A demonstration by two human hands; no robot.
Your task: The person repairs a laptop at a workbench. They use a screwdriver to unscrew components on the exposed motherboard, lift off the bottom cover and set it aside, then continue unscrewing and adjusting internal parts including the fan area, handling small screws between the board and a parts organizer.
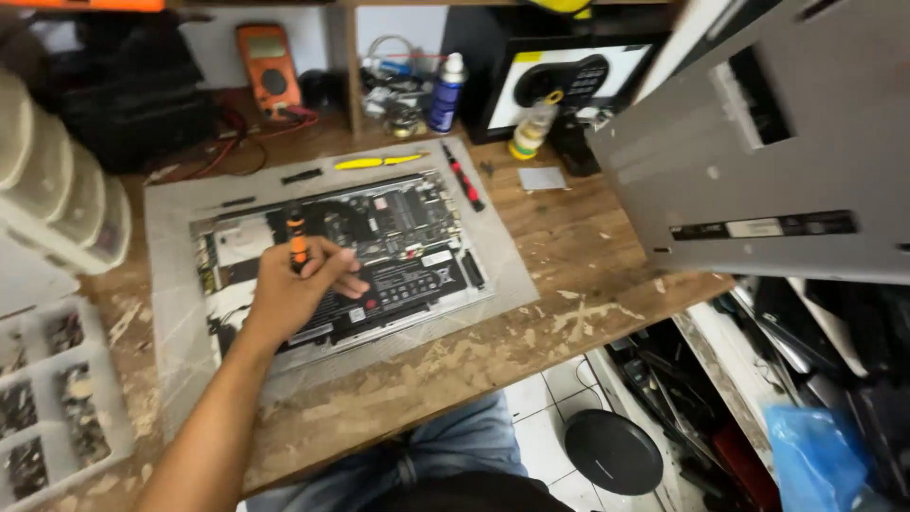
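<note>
The left hand [299,289] has its fingers [343,281] curled tight around an orange-and-black screwdriver [297,237], held upright over the opened laptop [379,256], which lies on a grey mat [171,284] on the wooden surface [569,246]. The right hand is out of sight, though the removed grey bottom cover [758,161] hangs tilted at the right. At the left edge, a clear compartment tray [57,398] holds small dark screws.

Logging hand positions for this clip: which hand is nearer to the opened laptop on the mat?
Left. The left hand is directly over the opened laptop, gripping an orange-and-black screwdriver. The right hand is not visible; the grey bottom cover is raised at the right, its holder unseen.
</note>
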